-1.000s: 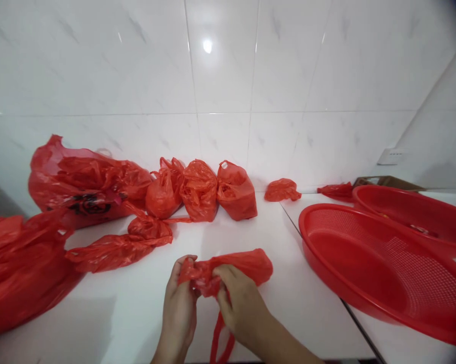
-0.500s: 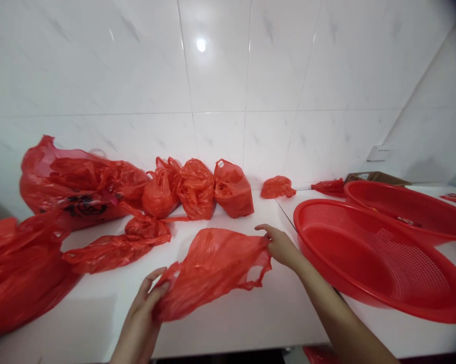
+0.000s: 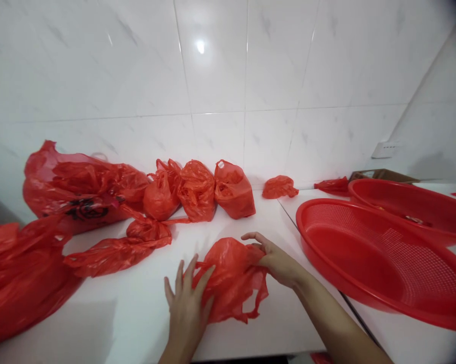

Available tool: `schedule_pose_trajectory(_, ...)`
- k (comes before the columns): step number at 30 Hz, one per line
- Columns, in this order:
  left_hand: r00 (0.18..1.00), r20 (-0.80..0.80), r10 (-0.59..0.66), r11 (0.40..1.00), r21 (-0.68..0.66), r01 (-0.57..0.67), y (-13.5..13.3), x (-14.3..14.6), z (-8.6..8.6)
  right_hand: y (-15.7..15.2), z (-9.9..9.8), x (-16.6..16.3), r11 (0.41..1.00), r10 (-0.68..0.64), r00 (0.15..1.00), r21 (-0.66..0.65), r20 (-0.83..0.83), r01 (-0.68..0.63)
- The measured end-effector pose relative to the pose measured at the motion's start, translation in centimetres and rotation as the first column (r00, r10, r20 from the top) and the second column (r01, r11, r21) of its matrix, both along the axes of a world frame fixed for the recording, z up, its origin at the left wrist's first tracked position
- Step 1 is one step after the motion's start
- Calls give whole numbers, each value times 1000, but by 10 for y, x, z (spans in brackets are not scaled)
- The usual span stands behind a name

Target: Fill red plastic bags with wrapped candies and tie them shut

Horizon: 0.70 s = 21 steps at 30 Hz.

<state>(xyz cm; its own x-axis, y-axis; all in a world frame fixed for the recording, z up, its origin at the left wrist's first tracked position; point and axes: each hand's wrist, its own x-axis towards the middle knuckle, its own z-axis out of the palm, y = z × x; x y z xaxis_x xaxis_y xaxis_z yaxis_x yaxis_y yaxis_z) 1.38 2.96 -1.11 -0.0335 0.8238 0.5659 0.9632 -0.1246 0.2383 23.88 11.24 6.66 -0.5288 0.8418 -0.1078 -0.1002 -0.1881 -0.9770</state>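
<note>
A thin red plastic bag is crumpled above the white table, its handle loop hanging on the right. My right hand pinches the bag near its upper right edge, with the index finger stretched out over it. My left hand lies against the bag's left side with fingers spread apart; the thumb side touches the plastic. Just behind, a knotted red plastic bag lies on the table, its long tail pointing left.
Several filled red bags stand along the tiled wall. Large red bags crowd the left. A small crumpled bag lies by the wall. At right are a red plastic basket, a second red basket and a cardboard box.
My left hand has moved right towards my right hand and spread its fingers. The bag, stretched out before, is now bunched up between the hands.
</note>
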Motion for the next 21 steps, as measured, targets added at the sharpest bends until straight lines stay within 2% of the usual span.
schedule_pose_trajectory(3,981,161,-110,977,-164,136,7,-5,-6,2,2,3,1000,-2,999,-29,-39,1)
schedule_pose_trajectory(5,922,377,-84,954,-238,184,11,-15,-5,3,5,8,998,37,998,-48,-54,-39)
schedule_pose_trajectory(6,867,497,-45,945,-260,198,12,-21,-3,3,6,12,996,74,996,-53,-58,-77)
schedule_pose_trajectory(7,790,613,1,937,-277,214,12,-29,1,3,7,16,992,118,992,-48,-52,-120)
schedule_pose_trajectory(9,583,807,95,913,-304,273,12,-42,11,2,9,25,975,220,975,24,42,-221)
schedule_pose_trajectory(11,359,915,182,887,-311,341,9,-52,22,1,9,31,929,269,919,174,288,-327)
schedule_pose_trajectory(12,259,941,219,882,-305,358,7,-54,27,1,7,33,895,226,867,257,444,-365)
schedule_pose_trajectory(14,95,959,267,893,-283,350,3,-56,35,3,3,36,836,-4,714,394,700,-382)
schedule_pose_trajectory(16,-22,956,293,912,-273,306,-2,-56,40,7,-4,39,816,-286,502,482,816,-319)
schedule_pose_trajectory(18,-78,945,318,920,-288,267,-6,-55,43,9,-8,45,812,-448,311,527,838,-249)
schedule_pose_trajectory(19,-81,941,327,919,-297,261,-8,-54,43,8,-9,48,812,-477,273,538,835,-227)
schedule_pose_trajectory(20,-73,941,332,917,-303,258,-10,-54,44,6,-9,51,812,-482,285,545,829,-211)
schedule_pose_trajectory(21,-61,941,332,917,-306,256,-11,-54,44,1,-8,54,811,-471,337,551,815,-199)
